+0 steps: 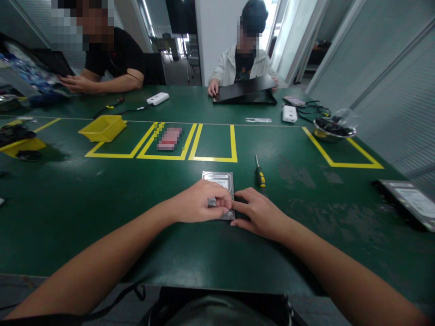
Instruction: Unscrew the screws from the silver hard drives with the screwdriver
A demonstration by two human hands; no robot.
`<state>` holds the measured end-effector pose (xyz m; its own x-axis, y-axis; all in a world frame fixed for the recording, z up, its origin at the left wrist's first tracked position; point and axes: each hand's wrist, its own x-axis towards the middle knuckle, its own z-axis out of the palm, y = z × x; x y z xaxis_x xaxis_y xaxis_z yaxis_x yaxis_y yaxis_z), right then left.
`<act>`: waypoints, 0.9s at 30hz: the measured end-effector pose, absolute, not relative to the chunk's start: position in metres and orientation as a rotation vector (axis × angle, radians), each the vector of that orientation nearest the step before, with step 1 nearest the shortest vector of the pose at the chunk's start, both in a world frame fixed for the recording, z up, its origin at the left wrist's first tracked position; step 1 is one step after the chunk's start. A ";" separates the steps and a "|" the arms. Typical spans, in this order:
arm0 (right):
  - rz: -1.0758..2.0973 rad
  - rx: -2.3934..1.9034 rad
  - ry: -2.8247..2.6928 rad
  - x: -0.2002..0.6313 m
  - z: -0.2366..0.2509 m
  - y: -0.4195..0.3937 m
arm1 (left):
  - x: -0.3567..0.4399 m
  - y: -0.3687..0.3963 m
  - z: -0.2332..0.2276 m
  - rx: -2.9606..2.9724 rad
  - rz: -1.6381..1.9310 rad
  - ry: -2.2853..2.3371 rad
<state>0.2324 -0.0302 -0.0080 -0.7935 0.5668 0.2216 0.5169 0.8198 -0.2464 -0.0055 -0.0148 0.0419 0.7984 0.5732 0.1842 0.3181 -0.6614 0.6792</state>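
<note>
Left hand (199,202): curled over drive (223,180), middle of frame; grip can't be told.
Right hand (260,210): fingers spread at drive's edge, nothing clasped, maybe so it's kept still.

A hard drive (218,175) lay partly hidden by the left hand's grip (204,202).
The curled hand covered much of the drive and its label (221,181), whose print was too small to read; whether it pinched anything could not be told. At far right, a second hard drive (409,199) was cut off by the picture's edge. Coarse pixels blurred a pinkish card-like item (171,137). The dark contents of the metal bowl (326,134) and the left yellow bin (27,146), itself cut off, were too indistinct to name.
</note>
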 end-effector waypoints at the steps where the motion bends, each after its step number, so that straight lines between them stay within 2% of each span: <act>1: 0.248 -0.827 -2.717 0.232 -0.008 -0.030 | -0.005 -0.015 0.042 2.335 0.499 0.649; 27: 0.390 -0.778 -2.709 0.241 -0.007 -0.024 | 0.011 -0.022 0.031 2.554 0.430 0.578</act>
